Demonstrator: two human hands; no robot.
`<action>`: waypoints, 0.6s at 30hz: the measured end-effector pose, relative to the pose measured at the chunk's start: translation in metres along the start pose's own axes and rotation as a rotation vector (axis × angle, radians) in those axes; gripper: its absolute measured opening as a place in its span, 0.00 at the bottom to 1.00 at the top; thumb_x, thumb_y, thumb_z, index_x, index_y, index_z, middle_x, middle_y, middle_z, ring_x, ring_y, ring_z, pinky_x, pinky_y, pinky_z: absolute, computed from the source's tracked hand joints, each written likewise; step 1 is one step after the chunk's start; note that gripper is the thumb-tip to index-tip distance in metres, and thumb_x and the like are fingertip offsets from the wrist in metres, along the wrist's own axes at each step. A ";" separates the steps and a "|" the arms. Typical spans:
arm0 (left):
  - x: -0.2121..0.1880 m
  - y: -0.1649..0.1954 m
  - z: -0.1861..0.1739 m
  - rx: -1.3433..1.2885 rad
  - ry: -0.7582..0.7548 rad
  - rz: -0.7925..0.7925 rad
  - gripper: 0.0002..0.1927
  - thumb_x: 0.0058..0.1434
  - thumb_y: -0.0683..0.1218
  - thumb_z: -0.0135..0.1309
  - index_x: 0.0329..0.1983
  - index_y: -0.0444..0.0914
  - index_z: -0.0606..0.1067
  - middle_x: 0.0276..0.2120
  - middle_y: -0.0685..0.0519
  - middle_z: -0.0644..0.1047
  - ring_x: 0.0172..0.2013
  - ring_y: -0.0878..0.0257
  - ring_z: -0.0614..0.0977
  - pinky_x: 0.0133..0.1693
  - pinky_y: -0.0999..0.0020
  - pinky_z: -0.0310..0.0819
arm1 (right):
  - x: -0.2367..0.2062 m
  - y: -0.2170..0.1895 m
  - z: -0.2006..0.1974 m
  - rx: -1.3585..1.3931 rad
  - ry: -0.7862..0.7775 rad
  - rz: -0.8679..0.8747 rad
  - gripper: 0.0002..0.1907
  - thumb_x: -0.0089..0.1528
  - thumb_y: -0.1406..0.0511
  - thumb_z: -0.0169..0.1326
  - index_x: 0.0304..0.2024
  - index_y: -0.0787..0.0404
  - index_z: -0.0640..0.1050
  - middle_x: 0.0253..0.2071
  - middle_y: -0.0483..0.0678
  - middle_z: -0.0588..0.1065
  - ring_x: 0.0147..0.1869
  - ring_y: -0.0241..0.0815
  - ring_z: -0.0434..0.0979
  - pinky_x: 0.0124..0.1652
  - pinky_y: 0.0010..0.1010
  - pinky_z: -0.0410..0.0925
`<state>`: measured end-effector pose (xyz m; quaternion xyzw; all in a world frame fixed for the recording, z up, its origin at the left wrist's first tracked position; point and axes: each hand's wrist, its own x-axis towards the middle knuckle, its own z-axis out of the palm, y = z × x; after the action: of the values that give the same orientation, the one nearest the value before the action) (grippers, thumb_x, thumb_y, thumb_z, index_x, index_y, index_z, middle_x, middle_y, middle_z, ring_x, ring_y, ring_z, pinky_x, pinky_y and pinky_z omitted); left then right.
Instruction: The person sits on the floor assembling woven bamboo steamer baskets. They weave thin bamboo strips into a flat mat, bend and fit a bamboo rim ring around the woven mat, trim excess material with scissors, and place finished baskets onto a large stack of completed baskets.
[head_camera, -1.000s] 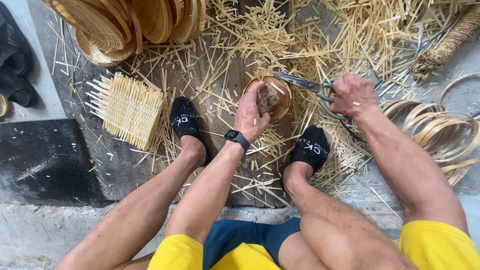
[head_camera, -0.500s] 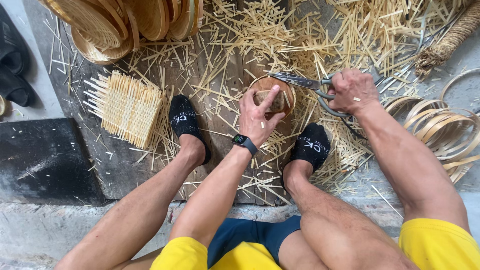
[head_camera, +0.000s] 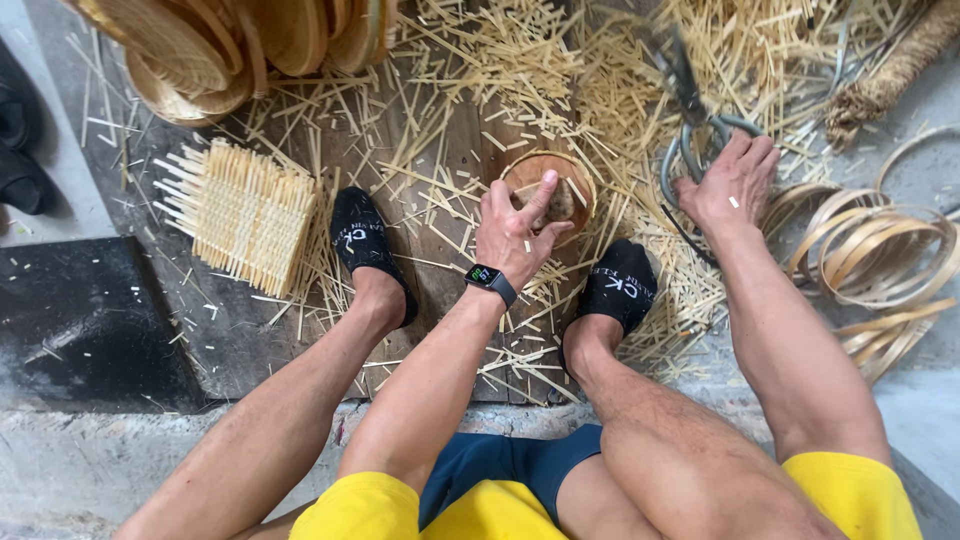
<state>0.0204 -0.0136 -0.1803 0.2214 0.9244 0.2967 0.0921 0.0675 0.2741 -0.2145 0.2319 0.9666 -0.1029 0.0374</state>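
My left hand (head_camera: 520, 228), with a dark watch on the wrist, presses down into a small round woven bamboo basket (head_camera: 575, 180) that sits on the wooden board between my feet. My right hand (head_camera: 730, 185) grips the looped handles of a pair of large metal shears (head_camera: 685, 95), whose blades point up and away, blurred by motion. Both feet wear black socks, one on each side of the small basket.
A flat woven bamboo mat (head_camera: 240, 212) lies at the left. Stacked finished baskets (head_camera: 230, 45) stand at the top left. Coiled bamboo strips (head_camera: 880, 255) lie at the right. Cut bamboo slivers (head_camera: 520, 70) cover the board. A black slab (head_camera: 80, 330) sits at lower left.
My right hand has swung the shears from lying sideways near the basket rim to pointing upward, farther right. My left hand stays pressed in the small basket.
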 end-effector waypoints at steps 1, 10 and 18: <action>-0.002 0.002 0.002 -0.014 0.018 0.011 0.44 0.51 0.54 0.72 0.70 0.64 0.65 0.45 0.44 0.66 0.44 0.45 0.72 0.42 0.51 0.74 | -0.006 -0.005 0.001 0.044 0.046 0.025 0.41 0.47 0.57 0.69 0.56 0.74 0.71 0.49 0.60 0.64 0.53 0.55 0.68 0.53 0.43 0.65; 0.005 -0.003 -0.003 0.036 -0.115 -0.040 0.41 0.45 0.62 0.74 0.65 0.58 0.75 0.38 0.44 0.69 0.39 0.47 0.74 0.42 0.52 0.75 | -0.019 -0.087 0.016 1.215 -0.686 0.443 0.15 0.59 0.69 0.66 0.46 0.72 0.82 0.37 0.55 0.82 0.35 0.40 0.83 0.34 0.31 0.78; 0.085 -0.039 -0.005 -0.261 -0.371 -0.518 0.27 0.57 0.61 0.66 0.52 0.40 0.82 0.43 0.41 0.85 0.43 0.54 0.87 0.49 0.59 0.80 | -0.010 -0.084 0.014 1.112 -0.702 0.476 0.15 0.55 0.71 0.67 0.45 0.68 0.83 0.35 0.55 0.83 0.31 0.40 0.83 0.31 0.31 0.78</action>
<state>-0.0705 -0.0049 -0.2024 0.0156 0.8716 0.3340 0.3585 0.0388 0.1938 -0.2118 0.3752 0.6240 -0.6401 0.2450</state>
